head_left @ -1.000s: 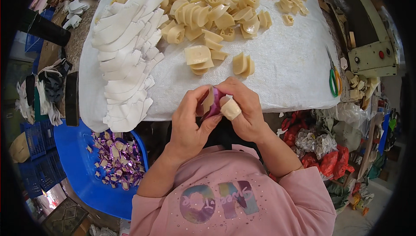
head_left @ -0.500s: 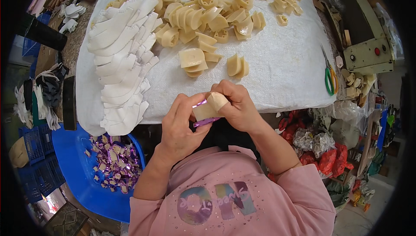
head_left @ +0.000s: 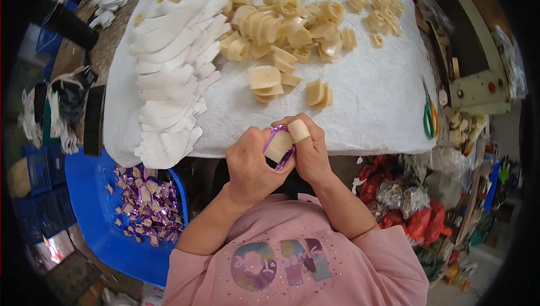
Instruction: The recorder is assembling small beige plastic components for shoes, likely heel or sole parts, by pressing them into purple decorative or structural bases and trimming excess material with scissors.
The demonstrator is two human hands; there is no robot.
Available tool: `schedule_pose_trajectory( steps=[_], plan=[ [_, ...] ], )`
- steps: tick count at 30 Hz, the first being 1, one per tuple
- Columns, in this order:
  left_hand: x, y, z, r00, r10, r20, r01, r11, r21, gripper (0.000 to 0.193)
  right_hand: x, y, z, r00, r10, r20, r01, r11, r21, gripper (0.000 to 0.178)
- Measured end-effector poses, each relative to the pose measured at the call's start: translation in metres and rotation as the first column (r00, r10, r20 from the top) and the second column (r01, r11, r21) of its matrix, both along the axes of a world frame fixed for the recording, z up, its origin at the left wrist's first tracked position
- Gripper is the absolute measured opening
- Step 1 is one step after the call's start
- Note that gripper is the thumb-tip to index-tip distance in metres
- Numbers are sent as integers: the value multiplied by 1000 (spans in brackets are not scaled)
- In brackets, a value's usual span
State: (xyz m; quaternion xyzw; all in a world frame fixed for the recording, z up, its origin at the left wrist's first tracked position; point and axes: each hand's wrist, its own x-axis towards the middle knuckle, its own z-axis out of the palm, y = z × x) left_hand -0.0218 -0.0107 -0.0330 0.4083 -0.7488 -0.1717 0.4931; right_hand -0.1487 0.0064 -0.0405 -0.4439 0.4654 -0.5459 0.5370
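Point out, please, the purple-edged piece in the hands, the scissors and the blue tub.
Purple-edged piece [head_left: 279, 147]: head view, its pale face.
Scissors [head_left: 430, 107]: head view, top of the handles.
Blue tub [head_left: 97, 207]: head view, bare inner wall.

Soft, even light brightens the white cloth [head_left: 371, 98] and glints off the purple foil pieces [head_left: 149, 199] at near left, while fisheye edges curve into black.

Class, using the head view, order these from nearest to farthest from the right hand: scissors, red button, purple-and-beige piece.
From the right hand:
1. Purple-and-beige piece: just left, in the left hand.
2. Scissors: white cloth's right edge.
3. Red button: farther right, on the machine.
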Motion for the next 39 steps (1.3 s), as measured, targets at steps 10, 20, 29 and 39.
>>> schedule_pose_trajectory(
  steps=[10, 20, 29, 39],
  plan=[
    [6, 7, -10, 993, 109, -52, -109, 994, 10, 43, 8, 6, 9, 912, -17, -409, -14, 997, -72, 26],
    [69, 8, -13, 982, 179, -63, -178, 984, 28, 42, 21, -17, 16, 929, 180, -322, -217, 973, -81, 26],
    [226, 68, -34, 479, 790, 384, -859, 512, 17, 43, 74, -55, 15, 591, 14, -807, -495, 796, -349, 26],
    [179, 18, 1, 855, 496, 154, -506, 862, 36, 26, 112, -63, 8, 438, -78, -896, -463, 834, -299, 18]
  ],
)
